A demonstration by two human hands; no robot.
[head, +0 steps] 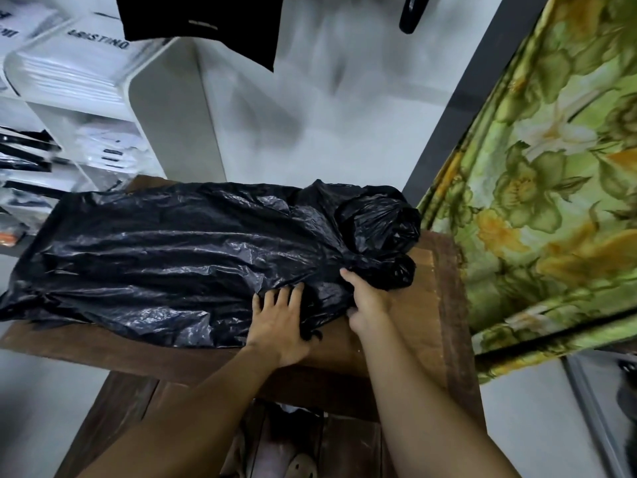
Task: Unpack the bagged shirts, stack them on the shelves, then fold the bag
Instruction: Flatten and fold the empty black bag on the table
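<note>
A large black plastic bag (179,257) lies flattened and wrinkled across a brown wooden table (427,315), its bunched mouth end (375,229) at the right. My left hand (279,322) rests on the bag's near edge with fingers spread flat. Beside it my right hand (365,298) grips the gathered plastic just below the bunched end. White shelves (138,98) at the upper left hold stacks of packaged shirts (69,74).
A green floral curtain (551,184) hangs close to the table's right side. A dark garment (203,25) hangs above the shelves. Grey floor lies beyond the table. More packaged dark items (24,160) sit at the far left.
</note>
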